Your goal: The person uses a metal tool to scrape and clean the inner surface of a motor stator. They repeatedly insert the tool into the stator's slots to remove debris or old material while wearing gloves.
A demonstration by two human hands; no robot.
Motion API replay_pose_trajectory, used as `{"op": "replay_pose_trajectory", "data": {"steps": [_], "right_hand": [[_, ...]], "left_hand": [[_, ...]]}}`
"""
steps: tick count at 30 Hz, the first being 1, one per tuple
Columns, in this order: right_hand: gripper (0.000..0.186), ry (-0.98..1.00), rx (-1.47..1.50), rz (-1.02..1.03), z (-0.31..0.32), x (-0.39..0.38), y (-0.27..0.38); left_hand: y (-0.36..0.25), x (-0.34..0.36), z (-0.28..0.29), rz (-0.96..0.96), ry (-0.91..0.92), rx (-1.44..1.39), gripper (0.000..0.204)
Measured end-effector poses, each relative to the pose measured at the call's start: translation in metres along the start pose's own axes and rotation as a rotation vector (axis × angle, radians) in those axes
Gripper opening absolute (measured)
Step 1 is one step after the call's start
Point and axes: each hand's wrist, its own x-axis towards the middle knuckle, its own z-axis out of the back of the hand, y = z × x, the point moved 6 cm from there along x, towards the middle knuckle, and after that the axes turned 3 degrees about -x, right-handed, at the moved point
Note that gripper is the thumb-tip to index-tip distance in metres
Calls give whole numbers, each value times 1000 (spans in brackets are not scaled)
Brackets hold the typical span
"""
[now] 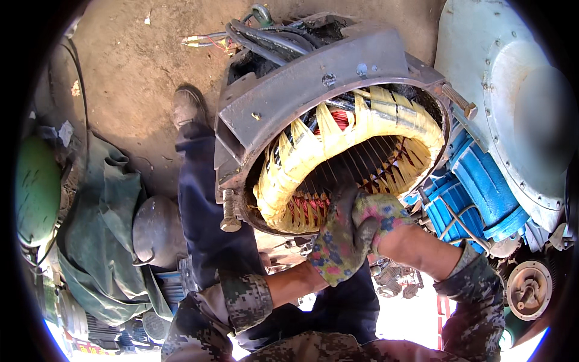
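A large grey motor housing (313,66) lies on its side, with a ring of yellow-taped windings (386,113) and red wire showing inside. My left hand (341,244), in a dark-palmed floral glove, reaches up to the lower inner edge of the windings with curled fingers. Against it is my right hand (383,220), in a matching glove, its fingers bent and closed at the same spot. What they grip is hidden. Thick bolts stick out at the housing's left (230,214) and right (459,101). Black cables (259,42) lie over the top.
My booted leg (202,175) stretches along the housing's left. A green tarp (96,241), dark round vessel (154,232) and green cylinder (37,190) lie left. At right are blue machine casings (482,184), a large pale flanged disc (494,42) and a rusty flanged part (525,286).
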Motion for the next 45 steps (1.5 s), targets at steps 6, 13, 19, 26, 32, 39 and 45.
{"op": "replay_pose_trajectory", "data": {"steps": [6, 13, 19, 26, 32, 39, 45], "right_hand": [[35, 29, -1, -42, -1, -12, 10], [24, -102, 68, 24, 5, 9, 12], [23, -48, -7, -10, 2, -1, 15], [23, 1, -51, -25, -1, 1, 20], [24, 55, -236, -46, -15, 7, 10], [19, -63, -170, -89, 6, 45, 9], [21, 223, -304, -190, 7, 76, 24]], "left_hand": [[-8, 11, 23, 101, 287, -217, 70], [14, 1, 13, 30, 143, -94, 65], [-1, 0, 15, 11, 178, -24, 62], [-5, -11, 17, -10, 168, -61, 72], [8, 1, 14, 128, 148, -229, 65], [-6, -39, 41, -138, 79, 120, 58], [-5, -57, 20, -171, 507, 126, 31]]}}
